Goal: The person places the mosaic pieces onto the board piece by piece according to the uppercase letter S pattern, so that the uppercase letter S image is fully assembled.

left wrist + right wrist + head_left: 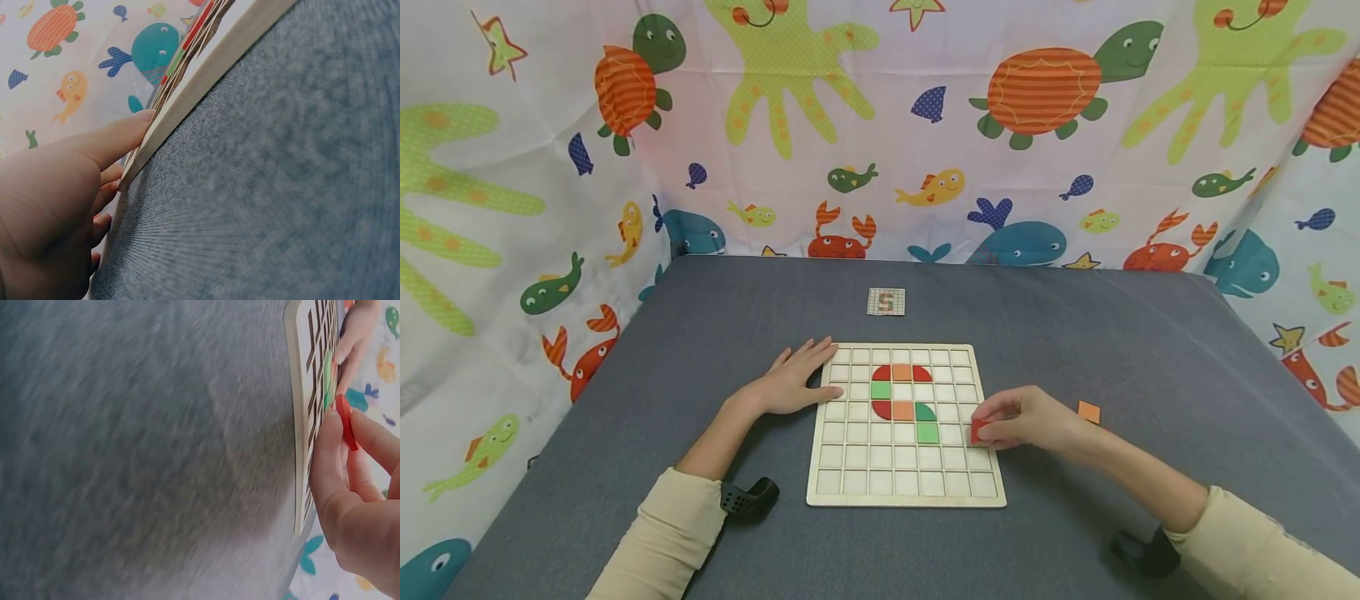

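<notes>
A pale wooden grid board (906, 502) lies on the table with several red, orange and green tiles set in its cells. My left hand (793, 379) rests along its upper left edge, fingers spread and thumb (128, 134) on the rim. Over the board's right side, my right hand (1033, 421) pinches a red tile (345, 422) between thumb and fingers. That tile's full outline is partly hidden by the fingers. Left of it in the grid sit a green square tile (928, 432), a rounded green tile (925, 412) and an orange square tile (903, 410).
Loose orange tiles (1088, 412) lie right of the board, partly behind the right forearm. A small pattern card (886, 302) with a gridded figure lies beyond the board on the grey tablecloth (760, 300). A printed sea-animal curtain (895, 100) surrounds the table's back and sides.
</notes>
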Tool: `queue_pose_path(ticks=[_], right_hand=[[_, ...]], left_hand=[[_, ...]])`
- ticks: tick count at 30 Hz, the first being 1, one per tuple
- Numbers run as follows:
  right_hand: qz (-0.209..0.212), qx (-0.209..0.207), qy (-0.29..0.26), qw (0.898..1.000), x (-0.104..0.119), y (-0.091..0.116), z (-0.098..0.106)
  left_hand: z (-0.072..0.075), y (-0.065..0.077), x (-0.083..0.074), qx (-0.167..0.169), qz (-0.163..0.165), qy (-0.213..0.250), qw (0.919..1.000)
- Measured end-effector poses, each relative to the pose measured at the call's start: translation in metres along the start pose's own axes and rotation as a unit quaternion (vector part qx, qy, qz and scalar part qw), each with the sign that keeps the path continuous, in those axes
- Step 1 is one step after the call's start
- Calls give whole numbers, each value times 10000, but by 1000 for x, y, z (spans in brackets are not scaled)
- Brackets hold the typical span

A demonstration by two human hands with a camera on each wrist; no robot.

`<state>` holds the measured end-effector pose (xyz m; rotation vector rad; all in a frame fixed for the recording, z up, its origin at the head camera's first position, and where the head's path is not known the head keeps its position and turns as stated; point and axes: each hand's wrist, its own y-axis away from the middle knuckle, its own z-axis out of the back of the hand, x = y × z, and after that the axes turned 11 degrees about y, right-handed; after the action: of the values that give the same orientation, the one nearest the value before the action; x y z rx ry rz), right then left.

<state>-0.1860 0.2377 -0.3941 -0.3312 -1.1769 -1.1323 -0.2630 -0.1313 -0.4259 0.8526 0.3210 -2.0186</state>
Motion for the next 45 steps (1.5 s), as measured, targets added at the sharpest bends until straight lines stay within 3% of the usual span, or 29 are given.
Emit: queue_pose_path(ticks=[4,14,26,37,45], right_hand=[[-4,79,13,10000,6,-2,-8],[-292,-164,381,9987,21,-8,-30],[-631,-356,188,9972,35,-12,-52],[-819,-536,264,9948,38,-13,-58],[-626,-364,303,9969,36,-13,-56]], left_hand=[[0,0,0,-6,1,9,10000],[0,0,0,-15,-32,-4,10000],[0,0,1,-15,7,-82,10000],[0,0,1,3,6,-85,10000],[1,0,1,35,33,-57,10000]])
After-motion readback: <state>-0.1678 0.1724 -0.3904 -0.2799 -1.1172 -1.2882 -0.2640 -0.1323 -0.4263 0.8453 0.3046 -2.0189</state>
